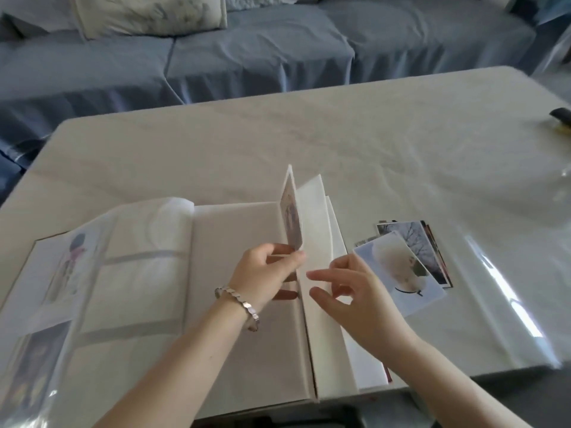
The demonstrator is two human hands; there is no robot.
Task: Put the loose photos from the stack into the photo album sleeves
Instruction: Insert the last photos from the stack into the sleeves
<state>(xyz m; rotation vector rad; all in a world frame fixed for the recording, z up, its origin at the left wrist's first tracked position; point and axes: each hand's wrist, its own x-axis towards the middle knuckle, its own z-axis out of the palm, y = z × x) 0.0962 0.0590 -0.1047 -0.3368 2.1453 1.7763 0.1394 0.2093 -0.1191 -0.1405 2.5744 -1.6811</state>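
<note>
The photo album [234,291] lies open on the table in front of me. Its left page [129,273] has clear sleeves, some with photos in them. My left hand [265,273] pinches a photo [292,223] that stands on edge against an upright album page [312,217]. My right hand [355,291] hovers just right of that page with fingers spread and relaxed, holding nothing. The stack of loose photos [404,267] lies on the table right of the album, a pale flower picture on top.
The table [309,143] has a pale cloth under clear plastic. A blue-covered sofa [247,54] with a cushion stands behind it. A dark object [560,117] lies at the table's far right edge. The table's near edge runs under my forearms.
</note>
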